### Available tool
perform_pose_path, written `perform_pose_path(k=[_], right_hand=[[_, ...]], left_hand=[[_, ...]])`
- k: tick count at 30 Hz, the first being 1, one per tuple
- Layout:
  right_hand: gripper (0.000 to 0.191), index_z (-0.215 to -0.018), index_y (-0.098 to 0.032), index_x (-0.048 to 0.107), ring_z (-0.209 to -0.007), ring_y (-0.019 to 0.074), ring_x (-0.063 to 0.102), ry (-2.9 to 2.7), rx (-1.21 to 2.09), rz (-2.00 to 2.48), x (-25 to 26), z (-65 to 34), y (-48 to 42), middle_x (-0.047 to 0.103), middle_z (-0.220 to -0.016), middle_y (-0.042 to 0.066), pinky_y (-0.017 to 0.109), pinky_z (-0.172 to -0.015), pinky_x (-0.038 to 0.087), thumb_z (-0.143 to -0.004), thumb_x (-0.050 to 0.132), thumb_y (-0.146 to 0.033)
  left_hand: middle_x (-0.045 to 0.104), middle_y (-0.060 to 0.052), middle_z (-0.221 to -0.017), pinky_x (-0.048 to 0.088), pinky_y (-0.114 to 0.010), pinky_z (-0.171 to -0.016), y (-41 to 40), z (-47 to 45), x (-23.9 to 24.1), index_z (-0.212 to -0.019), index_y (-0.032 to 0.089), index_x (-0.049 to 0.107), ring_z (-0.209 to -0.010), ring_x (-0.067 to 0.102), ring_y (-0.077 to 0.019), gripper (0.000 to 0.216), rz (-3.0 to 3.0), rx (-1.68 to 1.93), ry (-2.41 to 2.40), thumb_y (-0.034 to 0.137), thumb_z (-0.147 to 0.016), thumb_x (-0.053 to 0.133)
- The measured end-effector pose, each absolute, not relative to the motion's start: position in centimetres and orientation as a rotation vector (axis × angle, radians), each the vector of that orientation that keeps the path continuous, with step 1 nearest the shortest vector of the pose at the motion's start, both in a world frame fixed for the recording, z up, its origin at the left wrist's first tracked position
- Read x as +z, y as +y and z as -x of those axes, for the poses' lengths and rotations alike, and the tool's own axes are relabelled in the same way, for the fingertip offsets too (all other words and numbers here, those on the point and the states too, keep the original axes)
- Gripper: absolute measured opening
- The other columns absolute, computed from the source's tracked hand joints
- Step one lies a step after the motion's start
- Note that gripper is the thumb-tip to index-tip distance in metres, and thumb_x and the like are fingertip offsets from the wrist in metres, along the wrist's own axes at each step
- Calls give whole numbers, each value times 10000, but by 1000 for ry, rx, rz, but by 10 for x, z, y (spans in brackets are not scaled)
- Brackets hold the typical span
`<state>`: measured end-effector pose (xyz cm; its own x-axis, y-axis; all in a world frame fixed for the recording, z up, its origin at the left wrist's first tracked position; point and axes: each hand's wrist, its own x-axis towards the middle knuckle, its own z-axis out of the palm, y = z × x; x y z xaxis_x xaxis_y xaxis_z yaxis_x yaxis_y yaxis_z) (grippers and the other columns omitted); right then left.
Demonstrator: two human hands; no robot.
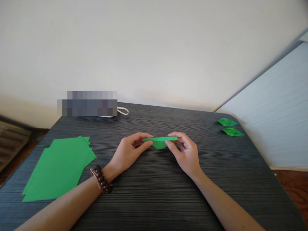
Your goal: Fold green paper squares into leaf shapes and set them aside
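Observation:
A folded piece of green paper (159, 141) is held just above the dark striped table (154, 186), near its middle. My left hand (130, 150) pinches its left end between thumb and fingers. My right hand (184, 152) pinches its right end the same way. The paper looks like a flat narrow strip seen edge-on, with a small fold hanging below it. A brown bead bracelet (101, 179) is on my left wrist.
A stack of flat green sheets (59, 166) lies at the table's left. Two small folded green paper pieces (227, 122) (233, 132) sit at the far right corner. A blurred-out object with a white loop (123, 111) rests at the back edge by the wall.

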<state>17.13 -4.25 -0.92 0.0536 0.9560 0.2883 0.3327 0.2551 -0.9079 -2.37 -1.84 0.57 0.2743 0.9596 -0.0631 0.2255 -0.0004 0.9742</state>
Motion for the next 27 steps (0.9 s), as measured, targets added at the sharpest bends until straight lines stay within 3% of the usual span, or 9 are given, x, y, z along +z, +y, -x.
perform_pose_path(k=[6, 13, 21, 27], right_hand=[[253, -997, -234, 574, -719, 139, 627, -1463, 923, 1192, -7, -171, -43, 649, -794, -8, 260, -687, 502, -763, 669, -254], [107, -870, -203, 600, -684, 147, 641, -1407, 964, 1228, -7, -172, -42, 650, -765, 8, 272, -663, 509, -807, 623, -287], [56, -824, -206, 634, -689, 148, 649, -1532, 790, 1262, -4, -171, -45, 669, -764, 6, 273, -671, 514, -788, 641, -249], [51, -814, -209, 652, -712, 145, 671, -1572, 727, 1234, -3, -170, -47, 704, -798, 7, 265, -691, 535, -765, 658, -204]], left_hand=[[698, -12, -795, 523, -205, -673, -19, 23, 8, -920, 154, 636, -704, 650, -118, 221, -1368, 911, 1122, 288, -748, 674], [700, -30, -835, 538, -229, -683, -19, 21, 6, -931, 152, 638, -734, 660, -140, 224, -1382, 954, 1102, 271, -745, 674], [690, -2, -771, 552, -224, -676, -17, 23, 7, -992, 157, 586, -692, 659, -122, 289, -1276, 978, 1103, 267, -744, 686], [687, -34, -777, 581, -248, -621, -14, 22, 6, -916, 125, 593, -732, 669, -157, 245, -1148, 962, 1115, 316, -774, 652]])
